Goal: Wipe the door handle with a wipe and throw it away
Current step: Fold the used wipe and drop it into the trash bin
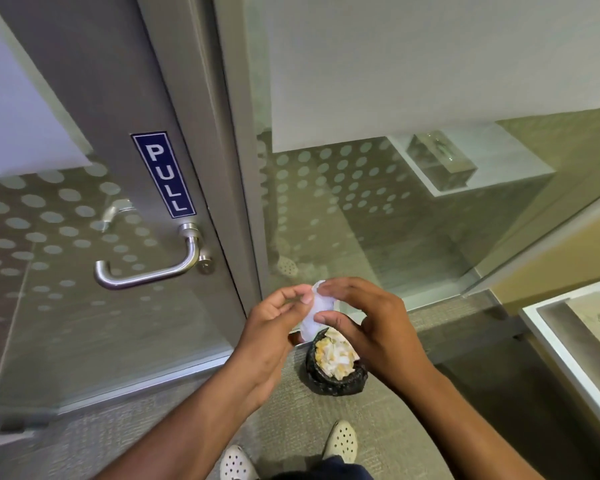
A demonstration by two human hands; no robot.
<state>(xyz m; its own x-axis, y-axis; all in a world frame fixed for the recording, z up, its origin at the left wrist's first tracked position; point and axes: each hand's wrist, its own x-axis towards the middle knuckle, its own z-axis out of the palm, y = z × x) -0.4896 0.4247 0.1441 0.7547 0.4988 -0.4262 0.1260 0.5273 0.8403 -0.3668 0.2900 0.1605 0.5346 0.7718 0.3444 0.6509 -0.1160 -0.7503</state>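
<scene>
A brushed metal lever door handle sits on the grey door frame, below a blue PULL sign. A white wipe is pinched between both hands at chest height, right of the handle. My left hand grips its left edge with thumb and fingertips. My right hand covers its right side, fingers curled over it. Directly below the hands, on the carpet, stands a small bin with a black liner, filled with crumpled paper.
The glass door with frosted dots is closed on the left. A glass wall panel runs to the right. A white counter with a tissue box stands at the right edge. My feet in white clogs stand on grey carpet.
</scene>
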